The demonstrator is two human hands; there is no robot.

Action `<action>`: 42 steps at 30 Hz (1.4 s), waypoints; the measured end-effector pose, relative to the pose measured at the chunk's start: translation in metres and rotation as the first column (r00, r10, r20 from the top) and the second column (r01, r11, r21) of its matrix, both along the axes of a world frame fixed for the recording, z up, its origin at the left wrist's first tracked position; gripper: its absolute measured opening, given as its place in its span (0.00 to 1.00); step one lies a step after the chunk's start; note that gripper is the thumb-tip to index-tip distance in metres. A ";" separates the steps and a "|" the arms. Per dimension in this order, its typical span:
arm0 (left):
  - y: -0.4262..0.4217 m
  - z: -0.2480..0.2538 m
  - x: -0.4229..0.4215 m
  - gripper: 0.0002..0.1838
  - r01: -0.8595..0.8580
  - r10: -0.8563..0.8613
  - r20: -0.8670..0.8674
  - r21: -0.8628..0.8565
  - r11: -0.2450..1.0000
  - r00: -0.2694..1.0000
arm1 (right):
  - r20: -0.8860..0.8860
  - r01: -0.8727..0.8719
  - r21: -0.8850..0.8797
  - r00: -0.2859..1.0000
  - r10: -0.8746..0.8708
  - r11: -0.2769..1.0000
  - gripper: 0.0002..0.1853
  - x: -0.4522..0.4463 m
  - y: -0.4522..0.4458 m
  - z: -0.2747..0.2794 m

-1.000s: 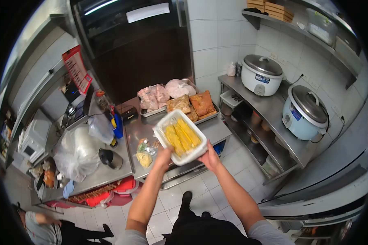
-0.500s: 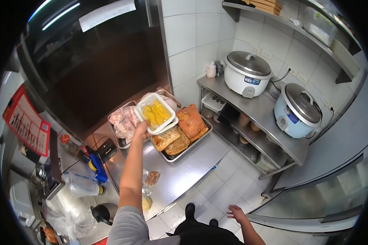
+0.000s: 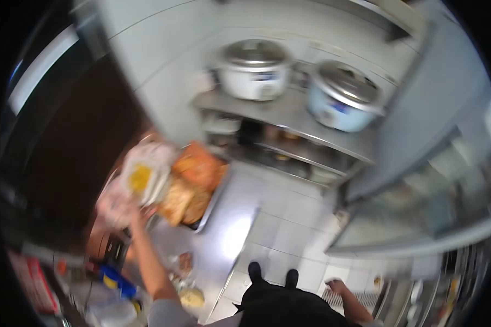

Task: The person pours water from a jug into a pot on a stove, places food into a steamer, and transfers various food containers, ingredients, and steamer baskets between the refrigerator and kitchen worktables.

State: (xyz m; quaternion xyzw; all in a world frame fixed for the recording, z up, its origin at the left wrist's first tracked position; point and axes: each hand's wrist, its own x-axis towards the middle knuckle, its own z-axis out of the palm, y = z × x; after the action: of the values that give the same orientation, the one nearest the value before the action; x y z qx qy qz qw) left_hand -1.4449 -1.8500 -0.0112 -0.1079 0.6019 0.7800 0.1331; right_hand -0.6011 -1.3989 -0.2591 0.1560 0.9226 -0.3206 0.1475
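Observation:
My left hand is at the near edge of a white tray holding yellow food, its blurred fingers closed on the rim. This tray rests among pans of meat on the steel counter. Pale raw meat lies to its left. On the right, a metal pan bears orange marinated meat and browner bagged pieces. My right hand hangs low over the floor, away from the counter, with loosely bent fingers and nothing in it.
Two large rice cookers, one white and one light blue, stand on a steel shelf unit. Small bagged items lie on the counter. A glass-fronted case is at right, a dark cabinet door at left.
The view has swung, so the counter and cookers sit further left and the picture is blurred. My left hand stays by the white tray. My right hand hangs with fingers more bent.

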 end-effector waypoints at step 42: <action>0.750 0.048 1.109 0.26 0.156 -0.330 -0.003 -0.885 -0.439 -0.944 | 0.163 -0.048 -0.931 -0.942 -0.294 -0.362 0.27 0.717 -0.078 0.276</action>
State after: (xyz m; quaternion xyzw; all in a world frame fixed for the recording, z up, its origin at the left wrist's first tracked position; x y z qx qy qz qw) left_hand -0.3354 -1.1003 0.0367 0.8787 0.3121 0.0037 0.3613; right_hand 0.1154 -1.4770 0.0164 0.5579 -0.0228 -0.3722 -0.7415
